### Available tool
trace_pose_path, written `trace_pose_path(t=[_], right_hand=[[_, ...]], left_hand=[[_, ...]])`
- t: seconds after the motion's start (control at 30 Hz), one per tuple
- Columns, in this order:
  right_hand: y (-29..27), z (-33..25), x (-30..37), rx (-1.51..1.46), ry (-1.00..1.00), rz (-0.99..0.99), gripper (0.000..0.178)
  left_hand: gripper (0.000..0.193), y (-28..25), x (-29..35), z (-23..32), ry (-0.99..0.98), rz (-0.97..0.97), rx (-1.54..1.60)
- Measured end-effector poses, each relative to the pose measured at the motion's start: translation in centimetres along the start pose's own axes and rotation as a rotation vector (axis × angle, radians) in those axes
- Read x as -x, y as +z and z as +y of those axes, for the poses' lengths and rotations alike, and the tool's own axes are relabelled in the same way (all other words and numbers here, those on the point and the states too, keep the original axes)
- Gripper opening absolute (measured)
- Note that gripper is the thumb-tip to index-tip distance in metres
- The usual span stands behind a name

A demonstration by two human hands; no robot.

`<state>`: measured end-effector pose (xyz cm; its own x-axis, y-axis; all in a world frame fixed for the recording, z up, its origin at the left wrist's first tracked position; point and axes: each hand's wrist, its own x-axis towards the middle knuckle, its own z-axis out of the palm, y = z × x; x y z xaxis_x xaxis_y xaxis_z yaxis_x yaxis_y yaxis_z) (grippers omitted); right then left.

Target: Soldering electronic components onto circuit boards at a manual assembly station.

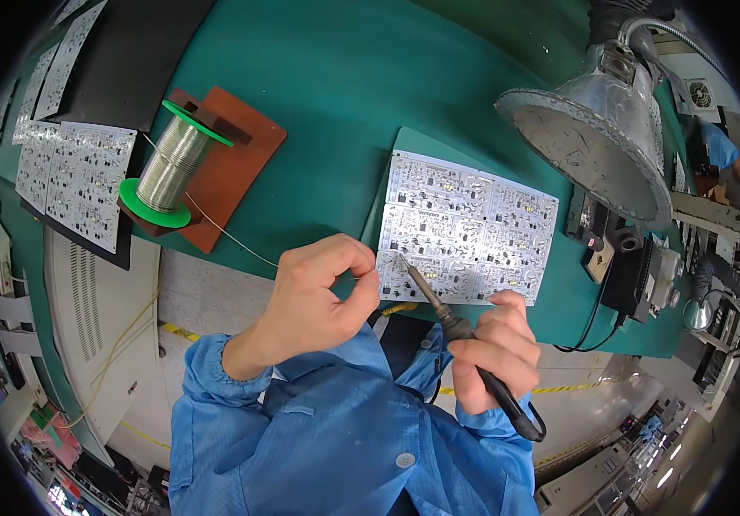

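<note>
A white circuit board panel [439, 228] packed with small parts lies on the green mat in front of me. My right hand [499, 348] grips a soldering iron [452, 325] by its black handle, and the iron's tip rests on or just above the panel's left part. Thumb and forefinger of my left hand [327, 297] pinch solder wire [237, 243] at the panel's left edge. That wire runs back to a solder spool [172, 163] with green flanges, tilted on a brown stand [241, 142].
A dented metal fume hood [585, 150] hangs over the right of the table. Below it stands a black box [632, 279] with a cable. More circuit boards [86, 185] lie on black sheets [142, 56] at the left. Another person [722, 150] is at the far right.
</note>
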<state>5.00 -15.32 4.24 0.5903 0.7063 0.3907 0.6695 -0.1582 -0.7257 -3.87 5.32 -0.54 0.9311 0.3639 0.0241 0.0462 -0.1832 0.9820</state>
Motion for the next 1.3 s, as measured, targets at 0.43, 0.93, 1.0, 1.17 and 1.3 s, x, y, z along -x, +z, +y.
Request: trace_pose_path(t=[0.43, 0.93, 1.0, 1.17, 1.3], right_hand=[[0.7, 0.0, -0.5, -0.013, -0.006, -0.013, 0.015], [0.0, 0.3, -0.9, -0.008, 0.040, 0.088, 0.014], [0.1, 0.4, -1.2, -0.009, 0.038, 0.096, 0.009], [0.6, 0.6, -2.1, -0.011, 0.052, 0.084, 0.012], [1.1, 1.4, -2.8, -0.021, 0.023, 0.082, 0.016]], left_hand=[[0.009, 0.3, 0.0, -0.4, 0.039, 0.025, -0.006], [0.009, -0.3, -1.0, 0.0, 0.081, 0.109, -0.046], [0.008, -0.3, -1.3, 0.1, 0.046, 0.111, -0.067], [0.007, 0.2, -2.4, -0.4, 0.095, 0.121, -0.085], [0.006, 0.2, -2.7, -0.3, 0.006, 0.102, -0.026]])
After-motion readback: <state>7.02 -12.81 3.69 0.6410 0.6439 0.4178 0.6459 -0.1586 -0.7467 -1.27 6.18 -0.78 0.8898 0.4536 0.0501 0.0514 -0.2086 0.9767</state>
